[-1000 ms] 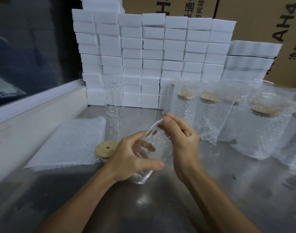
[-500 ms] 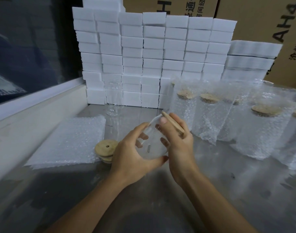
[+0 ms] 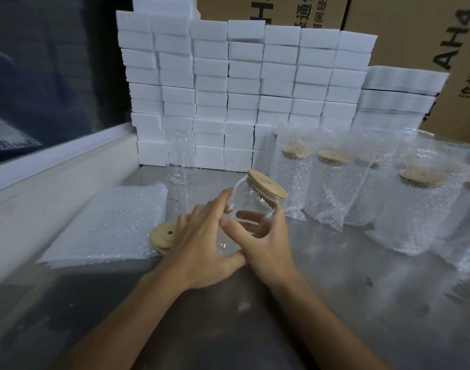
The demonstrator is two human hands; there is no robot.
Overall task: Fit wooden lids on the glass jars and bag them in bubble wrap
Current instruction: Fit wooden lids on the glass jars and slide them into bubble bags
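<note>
A clear glass jar (image 3: 251,206) with a wooden lid (image 3: 266,183) on its mouth is held tilted above the metal table (image 3: 335,303). My right hand (image 3: 266,241) grips the jar's body from the right, fingers seen through the glass. My left hand (image 3: 202,244) rests against the jar's left side with fingers stretched along it. A small pile of spare wooden lids (image 3: 163,236) lies just left of my left hand. Flat bubble wrap bags (image 3: 108,225) lie at the left. An empty jar (image 3: 180,156) stands at the back.
Several lidded jars in bubble wrap bags (image 3: 332,188) stand in a row at the right. Stacked white foam blocks (image 3: 242,89) form a wall at the back, with cardboard boxes (image 3: 415,30) behind. A raised white ledge (image 3: 55,182) runs along the left.
The wooden lid, held at the jar's mouth by my right hand half a second ago, now sits on the jar. My right hand has dropped to the jar's body and the jar has tipped more upright.
</note>
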